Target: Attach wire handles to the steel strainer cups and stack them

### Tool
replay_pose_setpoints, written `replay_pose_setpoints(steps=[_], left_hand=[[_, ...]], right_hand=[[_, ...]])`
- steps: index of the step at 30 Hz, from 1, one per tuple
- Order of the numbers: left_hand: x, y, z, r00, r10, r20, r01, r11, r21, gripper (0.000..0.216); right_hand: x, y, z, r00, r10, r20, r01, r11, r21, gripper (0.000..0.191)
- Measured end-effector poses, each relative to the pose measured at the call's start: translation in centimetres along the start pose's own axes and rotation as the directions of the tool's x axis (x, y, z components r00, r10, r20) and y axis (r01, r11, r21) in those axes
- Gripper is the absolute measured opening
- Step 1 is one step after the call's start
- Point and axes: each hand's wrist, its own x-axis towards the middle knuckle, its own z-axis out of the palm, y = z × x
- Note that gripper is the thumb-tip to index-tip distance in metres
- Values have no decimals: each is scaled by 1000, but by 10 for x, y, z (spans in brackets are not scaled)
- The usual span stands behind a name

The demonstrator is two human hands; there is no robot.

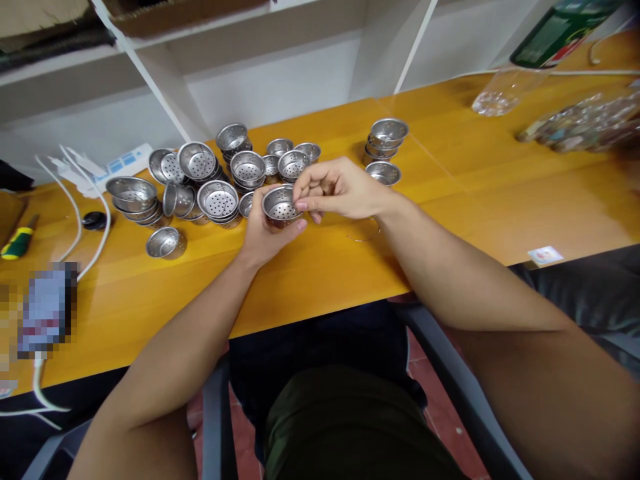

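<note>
My left hand is wrapped round a perforated metal strainer cup, its opening facing up. At that cup's right rim, my right hand is closed in a pinch; whatever lies between its fingertips is too small or hidden to make out. Stacks of similar strainer cups crowd the table just beyond and to the left of my hands. One single cup sits nearer to me on the left. Beneath my right wrist, a thin curved wire lies on the wood.
Another cup stack stands right of centre, with a cup before it. A plastic bottle and clear bags occupy the far right. White cables, a black cap and a screwdriver lie left. White shelving borders the back.
</note>
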Motion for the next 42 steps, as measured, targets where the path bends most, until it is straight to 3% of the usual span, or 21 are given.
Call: replay_pose_setpoints(steps=[12,18,23,26,29,33,37,42], left_hand=[[0,3,5,1000,-14,-18,14,1000,6,87],[-1,2,5,1000,16,-15,-16,1000,18,84],[0,2,2,1000,27,-4,-27,999,47,85],[2,3,3,999,45,-22,-44,997,64,88],[3,4,4,998,34,-61,-28,995,91,92],[4,2,1,997,40,-73,-30,991,128,93],[4,-2,-2,997,63,-47,-56,989,136,93],[3,-3,-2,998,52,-30,-49,993,109,98]], right_hand=[[-1,3,4,995,89,-37,-92,994,-62,50],[-4,0,-1,994,108,-1,-108,992,-60,46],[-4,2,-1,996,88,12,-87,992,-87,50],[-2,7,-1,997,-8,-73,-5,984,-177,58],[-3,8,-3,971,-161,-177,76,909,-410,54],[-6,4,-9,964,-243,-104,120,754,-646,42],[-8,5,-10,976,-219,-14,143,685,-714,34],[-8,14,-4,974,-216,72,204,688,-697,31]])
